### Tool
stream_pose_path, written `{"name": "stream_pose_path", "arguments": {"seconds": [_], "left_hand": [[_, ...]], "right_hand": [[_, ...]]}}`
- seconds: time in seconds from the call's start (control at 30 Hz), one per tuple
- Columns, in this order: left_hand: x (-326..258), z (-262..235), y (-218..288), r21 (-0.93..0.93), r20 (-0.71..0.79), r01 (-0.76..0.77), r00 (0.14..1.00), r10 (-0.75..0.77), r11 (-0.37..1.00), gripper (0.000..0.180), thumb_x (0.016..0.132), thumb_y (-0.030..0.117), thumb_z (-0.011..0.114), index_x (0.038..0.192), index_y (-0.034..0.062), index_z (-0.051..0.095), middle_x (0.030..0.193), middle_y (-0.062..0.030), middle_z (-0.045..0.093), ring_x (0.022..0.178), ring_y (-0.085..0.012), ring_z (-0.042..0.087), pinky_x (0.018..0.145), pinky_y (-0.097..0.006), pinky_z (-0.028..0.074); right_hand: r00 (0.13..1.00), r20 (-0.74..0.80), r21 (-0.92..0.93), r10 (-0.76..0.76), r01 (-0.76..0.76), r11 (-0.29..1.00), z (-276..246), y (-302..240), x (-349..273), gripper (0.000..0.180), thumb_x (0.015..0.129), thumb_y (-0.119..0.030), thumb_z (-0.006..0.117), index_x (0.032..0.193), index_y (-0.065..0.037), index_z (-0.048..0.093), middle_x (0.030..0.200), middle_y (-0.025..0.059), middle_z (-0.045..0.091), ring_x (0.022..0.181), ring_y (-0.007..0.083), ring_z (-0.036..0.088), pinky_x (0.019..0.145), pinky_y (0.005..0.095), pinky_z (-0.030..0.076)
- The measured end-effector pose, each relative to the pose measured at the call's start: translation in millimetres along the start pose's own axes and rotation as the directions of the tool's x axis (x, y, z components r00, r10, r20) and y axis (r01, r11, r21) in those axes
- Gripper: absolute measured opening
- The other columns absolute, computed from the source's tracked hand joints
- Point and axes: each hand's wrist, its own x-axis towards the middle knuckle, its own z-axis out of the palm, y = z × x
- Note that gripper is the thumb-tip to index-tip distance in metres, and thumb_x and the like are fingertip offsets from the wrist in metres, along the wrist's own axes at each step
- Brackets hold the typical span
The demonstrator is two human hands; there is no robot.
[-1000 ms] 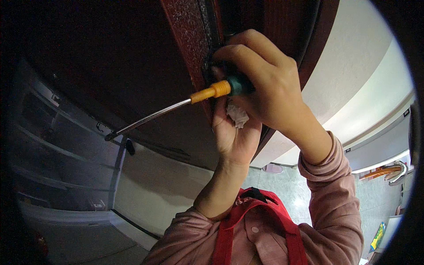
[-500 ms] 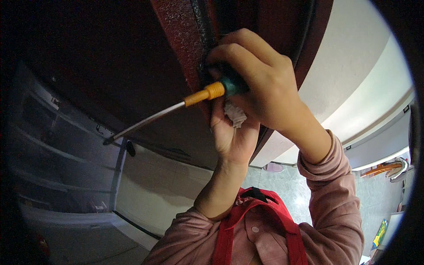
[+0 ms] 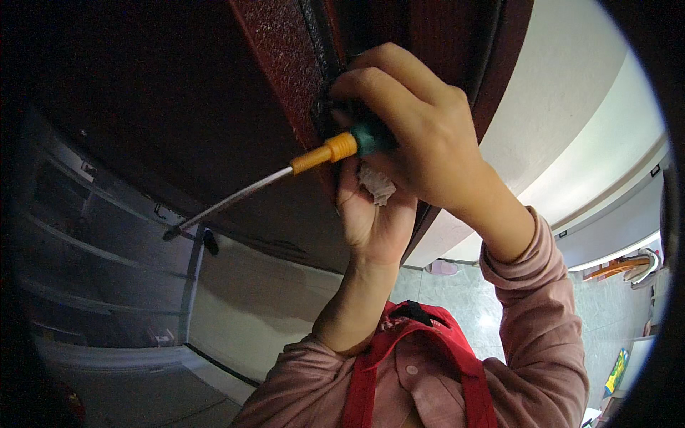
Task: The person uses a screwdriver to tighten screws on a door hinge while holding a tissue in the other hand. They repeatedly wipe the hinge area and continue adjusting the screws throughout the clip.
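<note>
My right hand [image 3: 421, 135] is closed around the green part of a screwdriver [image 3: 326, 153] with a green and yellow handle. Its long metal shaft points down to the left, and the tip touches nothing that I can see. Below it my left hand [image 3: 371, 225] reaches up, palm showing, with a crumpled white tissue [image 3: 376, 185] held in the palm. The left fingers are mostly hidden behind my right hand and the handle. Both hands are at the edge of a dark red-brown door [image 3: 285, 68], by a black strip; what they touch there is covered.
A door frame [image 3: 492, 85] and a pale wall [image 3: 553, 93] stand on the right. Glass shelving [image 3: 107, 250] is on the left. A pink slipper [image 3: 442, 267] lies on the grey tiled floor [image 3: 464, 299]. I wear a red apron [image 3: 360, 385].
The view has shifted slightly, and the door edge, screwdriver and hands appear a little further left. Both grips look the same.
</note>
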Motion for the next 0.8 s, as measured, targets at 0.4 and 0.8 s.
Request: {"name": "stream_pose_path", "arguments": {"seconds": [0.4, 0.8], "left_hand": [[2, -2, 0, -0.007, 0.04, 0.004, 0.999, -0.004, 1.0, 0.027, 0.092, 0.023, 0.053, 0.114, 0.0112, 0.064, 0.125, -0.0073, 0.06, 0.123, -0.0228, 0.048, 0.109, -0.048, 0.028], [-3, -7, 5, 0.074, 0.058, -0.037, 0.998, 0.033, 0.997, 0.036, 0.094, 0.028, 0.051, 0.124, 0.0095, 0.055, 0.129, -0.0093, 0.056, 0.122, -0.0238, 0.049, 0.108, -0.049, 0.029]], "right_hand": [[1.0, -0.01, 0.009, -0.013, 0.013, 1.0, 1, 3, -1, 0.051, 0.051, -0.001, 0.074, 0.1, -0.007, 0.061, 0.099, 0.0096, 0.058, 0.085, 0.0302, 0.062, 0.069, 0.0354, 0.053], [0.998, -0.021, -0.057, -0.066, 0.065, 0.996, -1, -1, -7, 0.04, 0.059, 0.002, 0.073, 0.097, -0.005, 0.061, 0.095, 0.0114, 0.059, 0.08, 0.0298, 0.063, 0.065, 0.0341, 0.053]]}}
